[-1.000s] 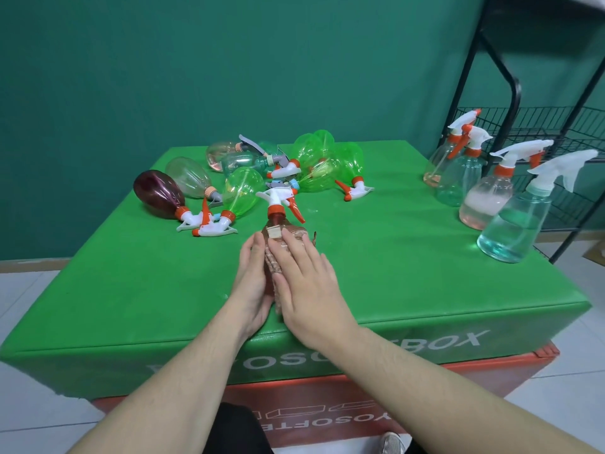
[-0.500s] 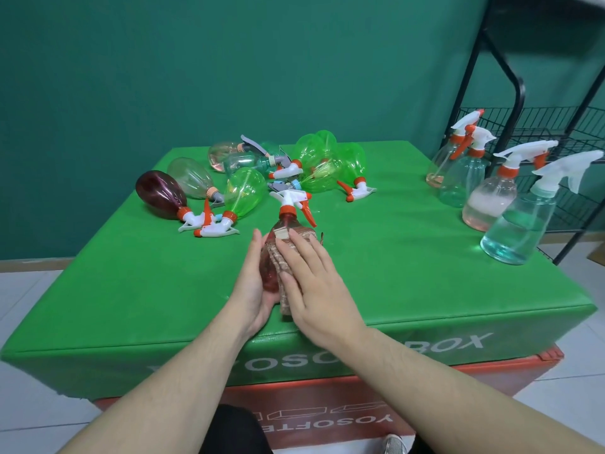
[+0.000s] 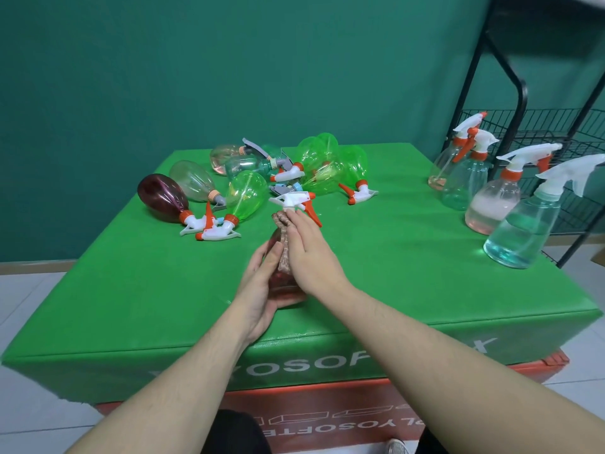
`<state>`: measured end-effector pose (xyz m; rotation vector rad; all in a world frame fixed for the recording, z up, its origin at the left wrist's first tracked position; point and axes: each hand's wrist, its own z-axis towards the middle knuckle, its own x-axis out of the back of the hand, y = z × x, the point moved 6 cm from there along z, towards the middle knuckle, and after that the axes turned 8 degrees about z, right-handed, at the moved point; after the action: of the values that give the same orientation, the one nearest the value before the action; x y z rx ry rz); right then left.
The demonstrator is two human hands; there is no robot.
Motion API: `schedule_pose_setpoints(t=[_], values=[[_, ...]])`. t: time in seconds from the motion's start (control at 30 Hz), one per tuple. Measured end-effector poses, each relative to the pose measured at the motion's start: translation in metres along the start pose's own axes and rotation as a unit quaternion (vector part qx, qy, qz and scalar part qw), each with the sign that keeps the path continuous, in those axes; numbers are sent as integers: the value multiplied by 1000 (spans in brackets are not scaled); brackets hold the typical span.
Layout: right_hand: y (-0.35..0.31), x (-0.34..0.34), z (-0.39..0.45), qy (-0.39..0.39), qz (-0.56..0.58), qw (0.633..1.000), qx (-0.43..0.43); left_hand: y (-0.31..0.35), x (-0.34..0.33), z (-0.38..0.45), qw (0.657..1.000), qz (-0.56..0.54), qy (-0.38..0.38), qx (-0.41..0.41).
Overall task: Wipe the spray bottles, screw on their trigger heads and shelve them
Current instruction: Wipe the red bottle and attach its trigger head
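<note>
Centre frame: brown spray bottle upright on green table, left hand curled round its base. Right hand, fingers straight and together, presses brown cloth against its neck.

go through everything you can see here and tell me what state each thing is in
Red bottle: upright, trigger head on, being wiped.
Cloth: pressed against that bottle.
Left hand: holds the bottle.
Right hand: presses the cloth.
Bottle pile: lying down.
Four bottles: upright, heads on.
Rack: shelf seen bare.
</note>
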<state>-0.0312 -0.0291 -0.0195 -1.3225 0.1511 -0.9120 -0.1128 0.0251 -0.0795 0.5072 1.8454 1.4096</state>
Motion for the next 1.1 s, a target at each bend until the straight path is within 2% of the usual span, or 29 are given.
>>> schedule_pose_setpoints(t=[0.4, 0.67, 1.1], values=[[4, -8, -44, -16, -97, 990, 97, -2, 4, 1, 999, -41, 33, -7], [18, -15, -70, -42, -115, 987, 108, -2, 9, 0, 993, -108, 37, -16], [-15, -3, -48, 10, -121, 978, 171, 2, -1, 1, 999, -20, -30, -18]])
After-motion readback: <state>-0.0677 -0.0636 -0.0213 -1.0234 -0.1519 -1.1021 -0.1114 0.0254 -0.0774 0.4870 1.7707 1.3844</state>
